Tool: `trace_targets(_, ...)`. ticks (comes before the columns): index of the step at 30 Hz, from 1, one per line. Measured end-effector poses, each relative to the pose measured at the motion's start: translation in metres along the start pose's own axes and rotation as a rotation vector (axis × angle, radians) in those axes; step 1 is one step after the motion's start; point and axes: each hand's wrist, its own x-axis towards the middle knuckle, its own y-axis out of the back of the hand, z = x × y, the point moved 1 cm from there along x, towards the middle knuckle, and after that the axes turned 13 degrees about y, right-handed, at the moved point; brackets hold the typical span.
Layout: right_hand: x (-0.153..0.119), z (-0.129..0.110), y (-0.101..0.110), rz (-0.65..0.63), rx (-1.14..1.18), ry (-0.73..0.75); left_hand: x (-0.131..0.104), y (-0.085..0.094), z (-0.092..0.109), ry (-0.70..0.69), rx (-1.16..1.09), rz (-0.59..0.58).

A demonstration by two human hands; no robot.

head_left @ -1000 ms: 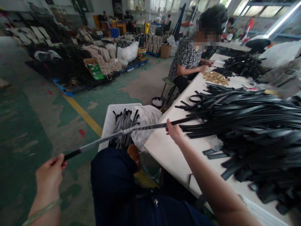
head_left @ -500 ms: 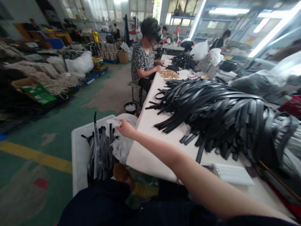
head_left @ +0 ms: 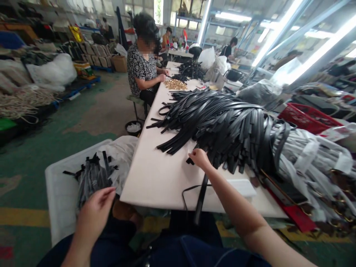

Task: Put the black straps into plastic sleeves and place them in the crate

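Observation:
Over the table, my right hand (head_left: 199, 157) has its fingers closed at the near edge of a big pile of black straps (head_left: 219, 122). A black strap end lies right under the fingertips; what they pinch is too small to tell. My left hand (head_left: 94, 209) is raised beside the white bin (head_left: 55, 200), thumb and fingers drawn together, with anything between them too blurred to make out. Inside the bin lie plastic-wrapped straps (head_left: 93, 174) with black ends. One long black strap (head_left: 201, 200) hangs over the table's front edge near my right forearm.
A person (head_left: 143, 63) sits at the left side of the white table (head_left: 155, 185), near a heap of gold-coloured parts (head_left: 175, 85). A black bucket (head_left: 134, 128) stands on the floor. On the right are a red basket (head_left: 308, 118) and wrapped straps (head_left: 300, 152).
My right hand has moved from above the bin to the strap pile on the table. My left hand has come into view, and the camera has turned to the right.

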Motion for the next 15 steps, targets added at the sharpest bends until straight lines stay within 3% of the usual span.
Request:
trace_targets(4, -0.069, -0.047, -0.039, -0.154, 0.231, 0.071, -0.022, -0.075, 0.063, -0.501, -0.041, -0.256)
trace_targets(6, -0.107, -0.068, -0.052, -0.338, 0.572, 0.085, -0.035, -0.091, 0.081, -0.757, -0.026, -0.354)
trace_targets(8, -0.133, -0.081, -0.057, -0.501, 0.905, 0.055, -0.042, -0.094, 0.087, -0.897, -0.047, -0.401)
trace_targets(10, -0.142, -0.084, -0.055, -0.634, 1.019, 0.052, -0.045, -0.088, 0.084, -0.886, -0.104, -0.389)
trace_targets(12, -0.138, -0.077, -0.05, -0.681, 0.886, 0.134, -0.045, -0.083, 0.075, -0.767, -0.147, -0.357)
trace_targets(15, -0.118, -0.056, -0.041, -0.441, 0.413, 0.393, -0.043, -0.081, 0.055, -0.48, -0.235, -0.304)
